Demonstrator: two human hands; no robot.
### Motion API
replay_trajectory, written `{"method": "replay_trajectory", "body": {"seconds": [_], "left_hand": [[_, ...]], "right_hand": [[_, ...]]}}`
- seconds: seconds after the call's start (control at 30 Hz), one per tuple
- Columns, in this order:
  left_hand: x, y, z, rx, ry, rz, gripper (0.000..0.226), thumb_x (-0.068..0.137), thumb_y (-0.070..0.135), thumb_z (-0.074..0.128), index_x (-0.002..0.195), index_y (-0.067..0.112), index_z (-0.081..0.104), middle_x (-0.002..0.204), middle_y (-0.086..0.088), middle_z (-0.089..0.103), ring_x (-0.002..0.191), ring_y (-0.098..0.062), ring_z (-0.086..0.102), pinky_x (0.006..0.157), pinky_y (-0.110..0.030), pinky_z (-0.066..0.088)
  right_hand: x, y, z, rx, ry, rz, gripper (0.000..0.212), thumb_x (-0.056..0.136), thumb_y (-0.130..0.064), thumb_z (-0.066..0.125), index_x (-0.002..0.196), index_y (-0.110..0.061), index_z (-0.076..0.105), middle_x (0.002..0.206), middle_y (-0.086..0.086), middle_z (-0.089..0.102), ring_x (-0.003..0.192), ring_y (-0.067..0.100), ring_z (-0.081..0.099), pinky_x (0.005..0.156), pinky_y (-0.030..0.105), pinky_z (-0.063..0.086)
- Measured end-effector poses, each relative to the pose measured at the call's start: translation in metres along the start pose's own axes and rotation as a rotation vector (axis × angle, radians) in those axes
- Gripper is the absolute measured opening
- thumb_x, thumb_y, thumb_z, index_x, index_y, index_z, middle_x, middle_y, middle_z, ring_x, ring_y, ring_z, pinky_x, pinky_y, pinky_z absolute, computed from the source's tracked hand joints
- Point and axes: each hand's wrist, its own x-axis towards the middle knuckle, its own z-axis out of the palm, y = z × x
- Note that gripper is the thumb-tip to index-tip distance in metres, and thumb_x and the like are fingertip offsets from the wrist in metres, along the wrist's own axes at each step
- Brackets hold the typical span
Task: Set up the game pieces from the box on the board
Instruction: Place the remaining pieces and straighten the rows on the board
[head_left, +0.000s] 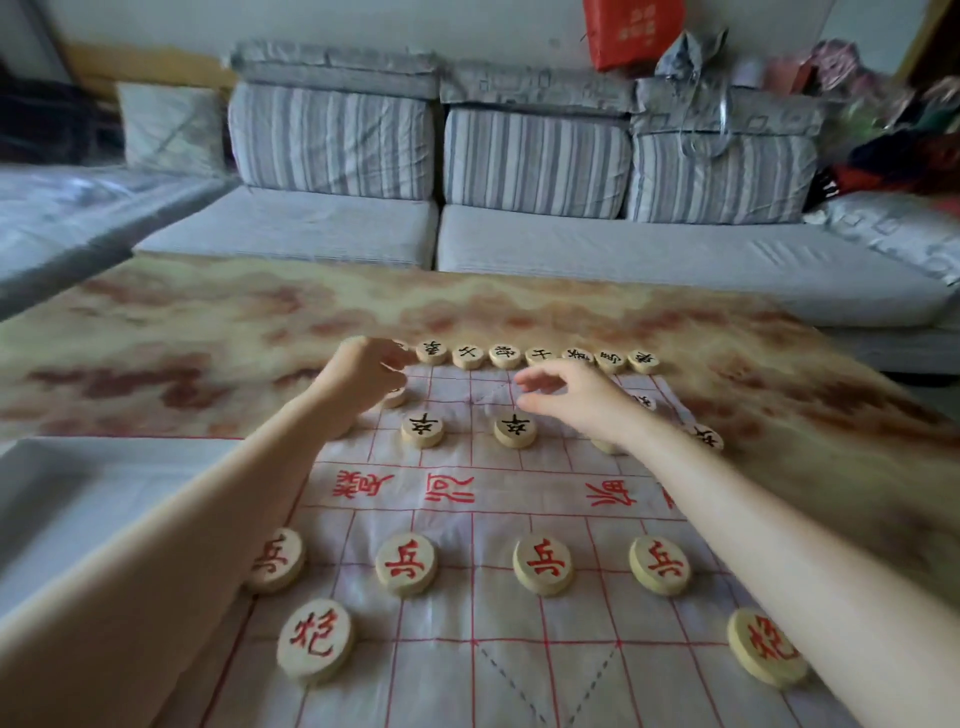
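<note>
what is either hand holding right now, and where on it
Right hand holds nothing, fingers loose. Left hand has fingertips at the far-left back-row piece, mostly hidden; a grip cannot be told.

A grey sofa (623, 260) with three blue-striped back cushions (332, 140) stands against a pale wall (363, 21), just beyond a table (208, 332) whose top is marbled cream and rust. A pale pillow (171, 127) leans at the sofa's left end. A red bag (631, 31) sits on the backrest, and a heap of bags and fabrics (883, 104) fills the right end under soft, even light.
</note>
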Motion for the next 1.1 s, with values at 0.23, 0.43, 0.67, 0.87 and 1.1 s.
{"method": "replay_trajectory", "body": {"seconds": [0.23,0.43,0.67,0.87,1.1], "left_hand": [[0.01,-0.062,-0.036,0.005,0.041,-0.074,0.031,0.076,-0.005,0.06,0.104,0.004,0.068,0.107,-0.017,0.068,0.098,-0.026,0.063,0.08,-0.022,0.041],[0.033,-0.081,-0.03,-0.017,0.076,-0.113,0.032,0.078,0.002,0.062,0.11,0.006,0.064,0.111,-0.014,0.066,0.1,-0.027,0.062,0.08,-0.027,0.044],[0.066,-0.082,-0.018,0.056,0.067,-0.05,0.049,0.077,0.0,0.062,0.124,0.01,0.054,0.124,-0.015,0.057,0.114,-0.029,0.053,0.093,-0.033,0.043],[0.082,-0.075,-0.017,0.194,-0.056,0.08,0.067,0.075,-0.012,0.04,0.134,0.02,0.043,0.137,-0.01,0.048,0.093,-0.03,0.059,0.059,-0.014,0.039],[0.093,-0.078,-0.013,0.267,-0.189,0.114,0.056,0.085,-0.009,0.039,0.135,0.016,0.042,0.136,-0.005,0.051,0.12,-0.023,0.051,0.101,-0.031,0.04]], "right_hand": [[0.052,-0.053,0.078,-0.184,-0.006,0.035,0.056,0.072,-0.05,0.071,0.114,-0.014,0.06,0.108,0.003,0.061,0.103,0.02,0.058,0.09,0.033,0.045],[0.082,-0.065,0.113,-0.45,0.084,0.096,0.081,0.061,-0.072,0.065,0.112,-0.01,0.054,0.118,0.009,0.059,0.109,0.029,0.053,0.08,0.034,0.041],[0.094,-0.057,0.119,-0.486,0.062,0.118,0.09,0.054,-0.08,0.062,0.11,-0.01,0.054,0.116,0.009,0.06,0.109,0.03,0.054,0.081,0.035,0.041],[0.099,-0.057,0.124,-0.443,0.002,0.101,0.079,0.057,-0.073,0.066,0.106,-0.011,0.06,0.116,0.011,0.061,0.117,0.03,0.048,0.091,0.036,0.042],[0.102,-0.061,0.118,-0.25,-0.239,0.033,0.043,0.078,-0.032,0.065,0.12,-0.027,0.058,0.123,0.003,0.057,0.125,0.025,0.037,0.1,0.031,0.035]]}}
